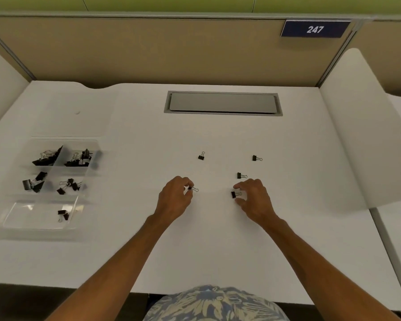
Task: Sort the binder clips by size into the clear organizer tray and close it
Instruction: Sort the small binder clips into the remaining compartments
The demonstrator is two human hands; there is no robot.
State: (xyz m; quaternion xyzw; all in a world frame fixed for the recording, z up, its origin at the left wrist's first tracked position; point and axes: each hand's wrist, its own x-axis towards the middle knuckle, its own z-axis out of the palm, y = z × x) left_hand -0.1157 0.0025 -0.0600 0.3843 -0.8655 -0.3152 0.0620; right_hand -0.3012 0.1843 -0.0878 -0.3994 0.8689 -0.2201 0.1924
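White desk point(218, 239) fills most of the view, with a leaf-patterned shirt point(215, 302) at its near edge and two bare forearms reaching out over it. At middle depth the left hand point(175, 198) is curled, thumb and fingertips pinching a small binder clip point(193, 189) by its black body, the wire handle poking out to the right. Well to its right the right hand point(252, 198) rests with forefinger and thumb spread apart; a second clip point(235, 194) lies on the desk in the gap between them, just beside both fingertips, and no grip on it shows. Just beyond that hand's forefinger lies a third clip point(241, 175). Farther off, apart from both hands, sit a fourth clip point(201, 156) ahead of the left hand and a fifth clip point(256, 158) ahead of the right. Far to the left of the hands stands the clear organizer tray point(33, 218), open: its near compartment holds a couple of small clips, the two middle compartments hold more, and the two far ones hold the largest. Its clear lid point(74, 112) lies flat just beyond it. At the far middle a grey cable hatch point(222, 103) is set into the desk, and behind it rises a tan partition point(148, 49) with a blue plate point(315, 29) reading 247.
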